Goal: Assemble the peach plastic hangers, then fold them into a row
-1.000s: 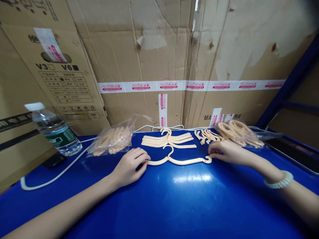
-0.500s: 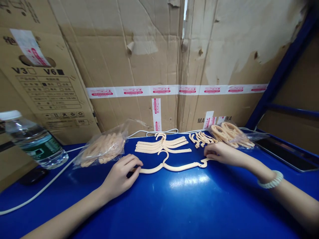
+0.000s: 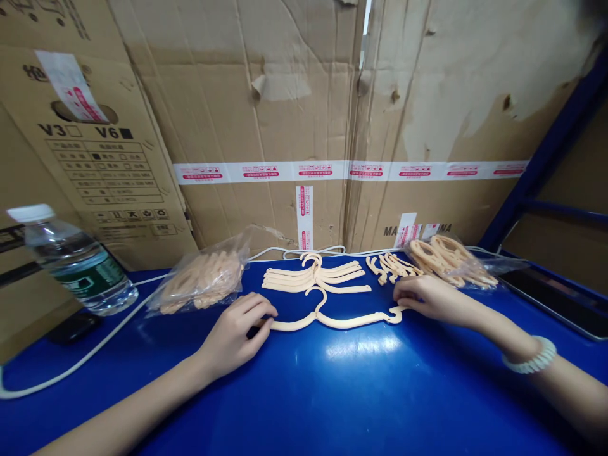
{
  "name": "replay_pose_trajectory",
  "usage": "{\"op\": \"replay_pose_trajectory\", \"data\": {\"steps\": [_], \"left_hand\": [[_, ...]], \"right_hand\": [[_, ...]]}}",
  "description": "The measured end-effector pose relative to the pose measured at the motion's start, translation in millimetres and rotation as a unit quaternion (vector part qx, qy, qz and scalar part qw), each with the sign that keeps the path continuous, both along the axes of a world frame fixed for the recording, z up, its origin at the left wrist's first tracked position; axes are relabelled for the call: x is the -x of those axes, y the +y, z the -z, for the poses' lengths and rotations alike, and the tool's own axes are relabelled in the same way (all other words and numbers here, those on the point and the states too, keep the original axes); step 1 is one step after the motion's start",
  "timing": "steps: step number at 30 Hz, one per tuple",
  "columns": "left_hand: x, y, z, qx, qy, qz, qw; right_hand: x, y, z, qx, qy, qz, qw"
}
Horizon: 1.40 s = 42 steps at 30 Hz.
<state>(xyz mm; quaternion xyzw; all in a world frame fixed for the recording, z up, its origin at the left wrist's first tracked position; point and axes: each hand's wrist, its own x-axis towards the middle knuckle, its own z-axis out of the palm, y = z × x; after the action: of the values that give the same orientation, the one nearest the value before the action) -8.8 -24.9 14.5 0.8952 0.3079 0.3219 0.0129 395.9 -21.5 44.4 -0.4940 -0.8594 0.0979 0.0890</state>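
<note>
At one hanger [image 3: 351, 322], two hands [image 3: 235, 330] [image 3: 430, 299]; farther back, two filled bags [image 3: 204, 278] [image 3: 468, 269].

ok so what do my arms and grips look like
Your left forearm and right forearm show no sleeves. The left grip and right grip wear no gloves. A pale green, ribbed band circles the right forearm; the left has none.

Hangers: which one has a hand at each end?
The front hanger: the left hand is at one end, the right hand at the other. The other hangers lie stacked behind it, away from both hands.
</note>
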Motion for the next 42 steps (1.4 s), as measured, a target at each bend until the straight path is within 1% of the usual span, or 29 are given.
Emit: {"op": "replay_pose_trajectory", "data": {"steps": [8, 15, 18, 23, 30, 36, 42], "left_hand": [[1, -3, -1.6, 0.022, 0.012, -0.005, 1.0], [3, -1, -0.8, 0.017, 0.0, -0.007, 1.0], [4, 0, 0.0, 0.012, -0.008, -0.012, 1.0], [7, 0, 0.2, -0.003, -0.009, -0.023, 1.0], [6, 2, -2.7, -0.04, -0.019, -0.02, 0.999], [7, 1, -2.7, -0.045, -0.024, -0.022, 0.998], [7, 1, -0.6, -0.021, -0.015, -0.017, 1.0]], "right_hand": [[-1, 2, 4.4, -0.03, 0.014, 0.009, 0.999], [-7, 8, 11.2, -0.146, 0.082, 0.04, 0.985], [-10, 11, 13.3, -0.177, 0.12, 0.064, 0.975], [-15, 14, 16.0, -0.188, 0.131, 0.088, 0.969], [-15, 12, 12.2, -0.207, 0.131, 0.107, 0.964], [-10, 11, 17.2, -0.199, 0.14, 0.099, 0.965], [-3, 9, 19.7, -0.185, 0.145, 0.085, 0.968]]}}
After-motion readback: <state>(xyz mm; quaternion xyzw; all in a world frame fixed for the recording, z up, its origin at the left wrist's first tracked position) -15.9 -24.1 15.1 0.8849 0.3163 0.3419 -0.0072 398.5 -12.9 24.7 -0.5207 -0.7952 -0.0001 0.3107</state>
